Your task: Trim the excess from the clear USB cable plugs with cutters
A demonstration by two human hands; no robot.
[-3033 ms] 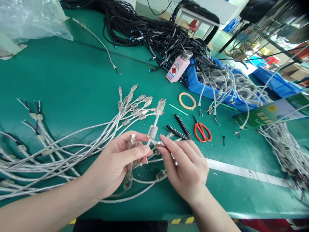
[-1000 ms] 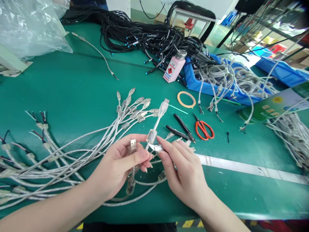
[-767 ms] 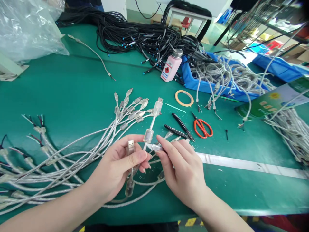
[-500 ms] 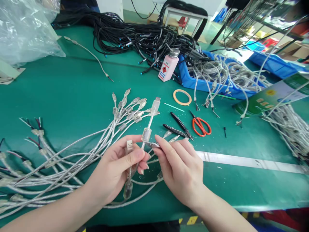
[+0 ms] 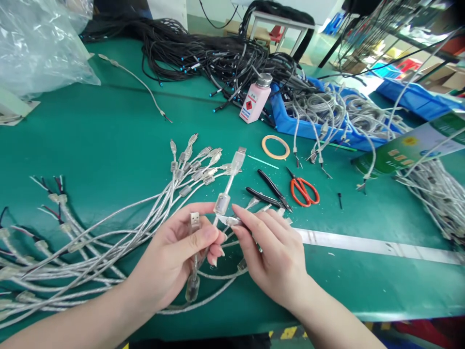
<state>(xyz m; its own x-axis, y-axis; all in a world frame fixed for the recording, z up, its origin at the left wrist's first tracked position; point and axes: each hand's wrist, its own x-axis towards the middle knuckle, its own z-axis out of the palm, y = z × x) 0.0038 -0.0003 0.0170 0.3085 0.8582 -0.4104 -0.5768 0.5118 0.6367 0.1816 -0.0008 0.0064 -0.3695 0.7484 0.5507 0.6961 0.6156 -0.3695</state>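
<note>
Pinched between the thumb and fingers of my left hand (image 5: 185, 247) is a clear-jacketed USB cable (image 5: 229, 183). Its plug points up and away, and a ferrite bead (image 5: 222, 203) sits just above my fingertips. A second USB plug (image 5: 195, 221) sticks up from the same hand, its own bead hanging below the palm. My right hand (image 5: 274, 252) is closed around a small knife (image 5: 229, 220), most of whose handle is hidden. The blade tip lies at the cable just under the bead; whether it touches I cannot tell.
Bundled USB cables (image 5: 145, 232) spread to the left. Beyond my hands lie black-handled cutters (image 5: 272, 189), red scissors (image 5: 304, 191), a tape roll (image 5: 275, 147) and a pink bottle (image 5: 255, 99). A blue bin (image 5: 290, 121) of cables and black cables (image 5: 203, 53) fill the back.
The knife blade has turned and shifted slightly downward beneath the bead, now showing more of its flat side. The held cable's plug leans a little further right. Both grips stay the same.
</note>
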